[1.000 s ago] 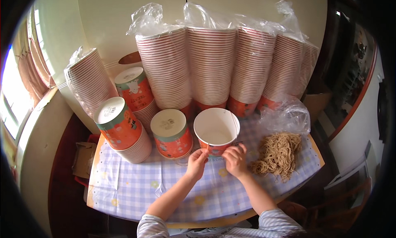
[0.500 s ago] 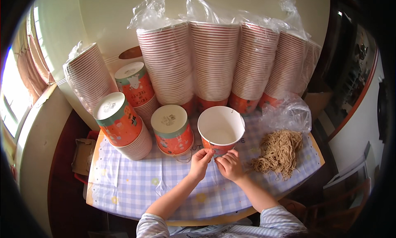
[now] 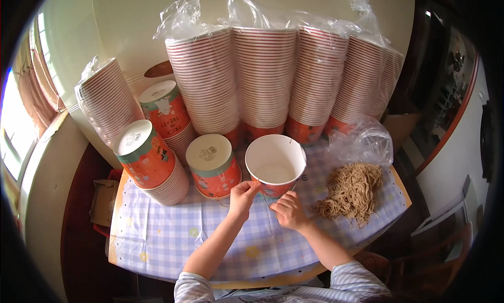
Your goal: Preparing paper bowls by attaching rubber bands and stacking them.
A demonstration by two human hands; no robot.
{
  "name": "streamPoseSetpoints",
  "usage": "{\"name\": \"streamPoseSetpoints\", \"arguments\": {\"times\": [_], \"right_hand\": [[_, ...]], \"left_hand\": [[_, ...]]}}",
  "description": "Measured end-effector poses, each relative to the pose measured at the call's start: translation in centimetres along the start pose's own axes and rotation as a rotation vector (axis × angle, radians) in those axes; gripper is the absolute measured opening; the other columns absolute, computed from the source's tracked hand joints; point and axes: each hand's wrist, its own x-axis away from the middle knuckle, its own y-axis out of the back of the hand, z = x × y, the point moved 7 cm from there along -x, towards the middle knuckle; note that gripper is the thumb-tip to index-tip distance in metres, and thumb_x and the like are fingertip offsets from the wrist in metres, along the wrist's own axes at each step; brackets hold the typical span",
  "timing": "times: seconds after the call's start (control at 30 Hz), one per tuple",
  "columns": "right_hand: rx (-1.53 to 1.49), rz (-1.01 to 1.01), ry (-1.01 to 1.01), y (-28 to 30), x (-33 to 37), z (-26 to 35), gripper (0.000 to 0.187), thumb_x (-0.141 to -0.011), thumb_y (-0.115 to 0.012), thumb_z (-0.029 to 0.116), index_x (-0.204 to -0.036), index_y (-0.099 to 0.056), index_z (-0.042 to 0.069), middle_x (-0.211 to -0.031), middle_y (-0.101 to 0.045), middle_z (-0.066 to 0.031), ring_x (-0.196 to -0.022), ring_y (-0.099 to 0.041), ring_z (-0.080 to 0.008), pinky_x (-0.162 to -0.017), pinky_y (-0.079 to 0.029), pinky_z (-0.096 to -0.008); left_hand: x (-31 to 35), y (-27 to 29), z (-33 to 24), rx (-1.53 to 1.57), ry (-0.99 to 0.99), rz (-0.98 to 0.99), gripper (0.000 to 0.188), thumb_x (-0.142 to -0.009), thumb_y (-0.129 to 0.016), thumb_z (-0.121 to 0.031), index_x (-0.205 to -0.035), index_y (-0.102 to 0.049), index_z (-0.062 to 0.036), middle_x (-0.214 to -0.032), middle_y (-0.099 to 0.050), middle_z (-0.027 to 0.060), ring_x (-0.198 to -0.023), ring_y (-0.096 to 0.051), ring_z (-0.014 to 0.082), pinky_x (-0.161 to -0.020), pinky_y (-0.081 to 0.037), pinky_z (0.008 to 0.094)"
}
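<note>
Presently, open tub [image 3: 275,161] closely hemmed in on a crowded table [image 3: 401,187]

Bearings are taken from the open tub, mouth up near the middle of the table, 12 o'clock being the far side. Tall wrapped stacks [image 3: 262,77] stand side by side from 10 to 2 o'clock and block the far side. A leaning stack [image 3: 109,101], also wrapped, is further out at 10. One upside-down tub [image 3: 212,164] sits near at 9; a front stack [image 3: 149,161] and a rear stack [image 3: 170,116], both upside down, are beyond it. At 3 lies a crumpled plastic bag [image 3: 365,145]; at 4, a heap of tan cord [image 3: 352,192], near the right hand [image 3: 290,211].

The left hand [image 3: 243,198], at 7, is pinched narrow at the near rim; any strand between its fingertips is too fine to make out. The right hand, near 6, has its fingers curled below the rim; whether it holds anything cannot be told. A thin strand [image 3: 291,140] shows on the rim at 1.

Hidden or unclear: the hands partly cover the tub's near side; cloudy wrapping blurs the stacks; a brown round object [image 3: 159,69] behind them cannot be identified; the table edge partly hides a cardboard box [image 3: 104,200] between 8 and 9.
</note>
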Motion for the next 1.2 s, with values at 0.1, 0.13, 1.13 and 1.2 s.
{"name": "streamPoseSetpoints", "arguments": {"times": [0.1,0.13,1.13,1.2], "right_hand": [[-0.033,0.016,0.010,0.1,-0.1,-0.1,0.015,-0.065,-0.057,0.001,-0.076,-0.056,0.010,-0.064,-0.050,0.0001,-0.065,-0.051,-0.0172,-0.072,-0.038,-0.0306],[-0.031,0.016,0.012,0.1,-0.1,-0.1,0.015,-0.065,-0.057,0.001,-0.076,-0.056,0.010,-0.064,-0.050,0.0001,-0.065,-0.051,-0.0172,-0.072,-0.038,-0.0306],[0.086,-0.305,-0.015,3.1,1.2,-1.0,0.041,-0.065,-0.065,-0.001,-0.102,-0.050,0.008,-0.058,-0.050,-0.0020,-0.049,-0.051,-0.0205,-0.045,-0.039,-0.0319],[0.091,-0.374,-0.131,4.0,1.8,-1.9,0.037,-0.069,-0.066,0.003,-0.102,-0.050,0.005,-0.060,-0.050,-0.0030,-0.048,-0.050,-0.0200,-0.045,-0.039,-0.0315]], "left_hand": [[-0.4,-0.2,-0.5,-0.068,-0.013,0.042,0.007,-0.081,-0.062,-0.011,-0.078,-0.061,-0.0043,-0.068,-0.056,-0.0038,-0.056,-0.040,0.0031,-0.052,-0.031,0.0181],[-0.6,0.0,-0.6,-0.066,-0.015,0.043,0.007,-0.081,-0.062,-0.011,-0.078,-0.061,-0.0043,-0.068,-0.056,-0.0038,-0.056,-0.040,0.0031,-0.052,-0.031,0.0181],[3.4,-3.3,-8.2,-1.282,-1.114,0.120,0.019,-0.069,-0.065,-0.011,-0.087,-0.060,-0.0134,-0.093,-0.058,-0.0019,-0.087,-0.050,0.0218,-0.073,-0.043,0.0347],[4.1,-3.5,-9.0,-1.277,-1.123,0.137,0.016,-0.070,-0.065,-0.012,-0.084,-0.060,-0.0147,-0.090,-0.057,-0.0037,-0.085,-0.049,0.0209,-0.072,-0.041,0.0333]]}}
